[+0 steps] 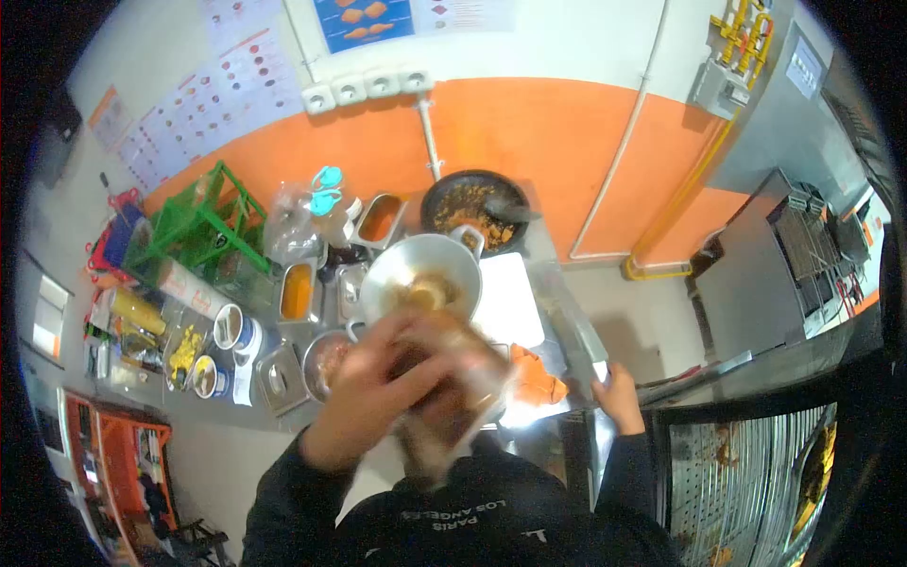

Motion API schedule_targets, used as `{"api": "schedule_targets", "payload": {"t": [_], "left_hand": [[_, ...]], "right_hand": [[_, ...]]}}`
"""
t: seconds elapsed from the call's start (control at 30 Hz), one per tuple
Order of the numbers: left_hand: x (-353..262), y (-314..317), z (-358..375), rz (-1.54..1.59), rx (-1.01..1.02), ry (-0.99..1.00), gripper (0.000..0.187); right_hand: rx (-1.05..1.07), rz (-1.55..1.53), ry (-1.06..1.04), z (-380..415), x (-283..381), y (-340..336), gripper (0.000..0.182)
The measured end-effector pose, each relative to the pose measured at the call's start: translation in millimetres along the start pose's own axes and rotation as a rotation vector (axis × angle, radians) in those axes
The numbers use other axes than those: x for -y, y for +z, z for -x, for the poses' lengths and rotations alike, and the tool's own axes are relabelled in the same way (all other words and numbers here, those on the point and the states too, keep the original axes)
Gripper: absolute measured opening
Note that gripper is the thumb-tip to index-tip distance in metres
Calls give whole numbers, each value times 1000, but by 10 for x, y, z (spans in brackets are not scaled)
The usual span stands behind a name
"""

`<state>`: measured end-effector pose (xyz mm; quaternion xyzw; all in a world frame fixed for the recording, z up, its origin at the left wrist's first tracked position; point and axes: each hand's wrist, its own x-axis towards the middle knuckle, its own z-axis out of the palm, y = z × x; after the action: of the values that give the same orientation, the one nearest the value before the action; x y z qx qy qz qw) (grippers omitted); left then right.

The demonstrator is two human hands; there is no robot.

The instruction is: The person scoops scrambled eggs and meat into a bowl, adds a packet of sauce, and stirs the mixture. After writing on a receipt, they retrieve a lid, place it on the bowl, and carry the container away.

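My left hand (378, 387) is closed around a boxy, see-through container (477, 378), badly smeared by motion, with something brown in it. It is held just in front of a large silver pot (378, 283), which has brown contents at the bottom. To the right, my right hand (621, 399) is closed at the white end of a long, flat metal piece (581, 331) beside the counter's right edge; whether this is a knife cannot be made out. An orange cloth (537, 380) lies between my hands, near a white board (510, 300).
A black pan (477, 208) of brown food stands behind the pot. Left of it are metal trays of orange sauce (298, 291), a bowl (329, 361), white tubs (230, 326) and a green crate (210, 227). A metal rack (737, 482) is at lower right.
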<state>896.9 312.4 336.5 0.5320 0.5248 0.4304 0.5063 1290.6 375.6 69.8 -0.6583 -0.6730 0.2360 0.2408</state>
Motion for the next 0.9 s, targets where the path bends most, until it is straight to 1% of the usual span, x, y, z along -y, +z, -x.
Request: {"api": "schedule_targets", "payload": {"t": [0.03,0.1,0.13,0.17,0.23,0.27,0.37,0.4,0.43,0.47,0.5,0.53,0.57,0.63,0.67,0.73,0.77,0.8,0.83,0.9], "left_hand": [[-97,266,-208,196,34,9,33],[72,698,-620,467,137,111,35],[170,926,-840,574,149,103,32],[279,1139,-1028,681,162,95,30],[490,1462,-1283,725,148,-149,28],[710,1623,-1443,723,115,-239,25],[1404,1908,-1830,727,244,-414,24],[1558,1953,-1920,648,250,-481,25],[1719,1979,-2003,568,253,-548,25],[1890,1979,-2089,486,255,-614,26],[2119,1935,-2197,443,280,-584,26],[2379,1845,-2317,398,304,-554,26],[2578,1751,-2414,353,328,-522,27],[2786,1555,-2548,-67,220,-357,34],[2877,1477,-2591,-276,166,-271,38],[3102,1377,-2620,-539,38,-184,42],[3080,1347,-2597,-669,-26,-139,45],[3060,1329,-2559,-720,-51,-170,44],[3036,1338,-2536,-792,-86,-198,42],[2898,1416,-2494,-934,-152,-256,39]], "right_hand": [[-15,-23,31,39,-3,-61,37],[-51,-70,104,114,8,-191,35],[-99,21,56,111,-150,-206,32],[-129,-55,66,109,-182,-242,31],[-194,-205,84,66,-229,-329,28],[-221,-164,76,37,-305,-338,29],[-313,-24,86,-56,-451,-310,31],[-387,51,54,-88,-538,-217,31],[-328,11,109,-98,-641,-189,32],[-268,-31,163,-138,-569,-207,34],[-206,-73,216,-168,-545,-206,35],[-210,5,173,-194,-631,-109,36],[-184,-62,143,-215,-661,-44,37],[-131,-197,81,-258,-679,93,38],[-125,-203,3,-282,-716,172,35],[40,-281,86,-334,-495,142,32],[124,-318,125,-361,-425,141,30],[37,-269,23,-365,-473,300,24],[65,-321,17,-370,-476,330,24],[123,-423,7,-395,-216,254,25]]}}
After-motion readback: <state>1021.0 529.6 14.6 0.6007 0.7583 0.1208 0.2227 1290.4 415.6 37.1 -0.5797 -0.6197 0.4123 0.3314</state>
